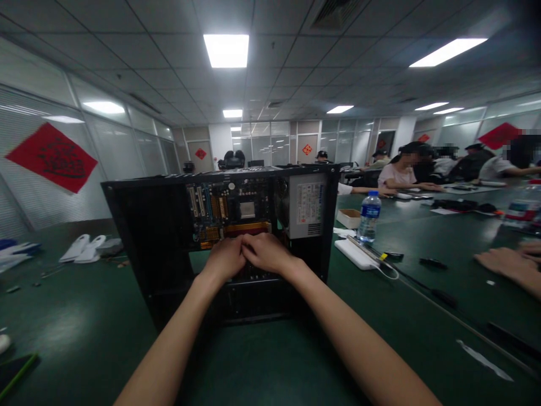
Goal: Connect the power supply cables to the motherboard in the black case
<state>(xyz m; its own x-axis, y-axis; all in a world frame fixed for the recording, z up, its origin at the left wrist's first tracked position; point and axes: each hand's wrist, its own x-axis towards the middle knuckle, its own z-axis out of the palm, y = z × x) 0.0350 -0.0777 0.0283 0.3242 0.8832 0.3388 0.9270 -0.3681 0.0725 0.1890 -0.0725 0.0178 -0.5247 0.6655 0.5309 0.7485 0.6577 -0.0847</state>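
A black computer case (112, 211) stands open on its edge in front of me, with a motherboard (262, 194) fixed inside. A silver square chip (247, 210) shows at the middle of the board, and red and yellow memory slots (246, 228) lie below it. My left hand (226, 256) and my right hand (269, 252) meet just under these slots, fingers curled inward and touching each other. The backs of my hands hide the fingertips, so whatever they grip cannot be made out. A grey power supply (306, 206) sits in the upper right of the case.
On the green table (84, 321), a water bottle (369, 217), a small box (349, 217) and a white power strip (357, 252) lie right of the case. White slippers (84, 249) lie left. Another person's hands (509, 268) rest at the right; cables run along that side.
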